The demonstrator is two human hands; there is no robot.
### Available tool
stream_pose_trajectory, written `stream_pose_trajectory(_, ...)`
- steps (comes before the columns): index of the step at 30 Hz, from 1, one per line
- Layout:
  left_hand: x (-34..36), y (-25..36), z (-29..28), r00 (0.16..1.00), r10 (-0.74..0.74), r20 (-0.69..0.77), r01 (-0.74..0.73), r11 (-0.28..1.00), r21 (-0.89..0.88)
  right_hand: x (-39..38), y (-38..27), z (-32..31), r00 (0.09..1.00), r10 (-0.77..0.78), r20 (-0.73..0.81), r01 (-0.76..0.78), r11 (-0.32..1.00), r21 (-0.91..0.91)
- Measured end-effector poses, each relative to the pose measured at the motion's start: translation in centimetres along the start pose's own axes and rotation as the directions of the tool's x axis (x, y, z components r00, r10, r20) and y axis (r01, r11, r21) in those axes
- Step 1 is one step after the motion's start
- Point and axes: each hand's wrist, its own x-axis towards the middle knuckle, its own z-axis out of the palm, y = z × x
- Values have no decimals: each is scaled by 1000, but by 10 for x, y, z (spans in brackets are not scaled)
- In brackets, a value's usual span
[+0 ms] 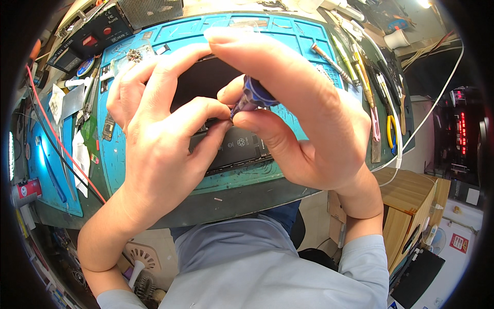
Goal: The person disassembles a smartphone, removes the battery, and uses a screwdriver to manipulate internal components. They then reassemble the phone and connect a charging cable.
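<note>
A screwdriver with a ridged blue handle (259,93) stands nearly upright in my right hand (321,121). The thumb and a fingertip of that hand close around its lower part, while the index finger arches over its top. Just left of the screwdriver's lower end, the thumb and index finger of my left hand (159,129) pinch together; what lies between them is hidden. Beneath both hands is an opened phone with a dark battery (237,147) showing. Behind it a black panel (203,77) is partly covered by my fingers. The screwdriver's tip is hidden.
A blue work mat (177,31) with moulded trays covers the bench. To the right lie several slim tools and yellow-handled pliers (392,135). A black box with a red switch (90,40) stands at the back left. Red and black wires (67,149) cross the left side.
</note>
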Motion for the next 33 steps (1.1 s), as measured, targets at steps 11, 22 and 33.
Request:
stream_pose_trajectory(11,0,1,1,999,-32,7,32,999,-18,-4,4,-4,996,30,79,-31,1000,6)
stream_pose_trajectory(22,1,5,2,999,-32,-10,32,999,-30,2,-5,-10,992,68,104,-62,996,-62)
stream_pose_trajectory(33,3,-18,-15,993,-44,-112,13,965,-264,8,-22,-50,925,364,-109,-371,927,-59)
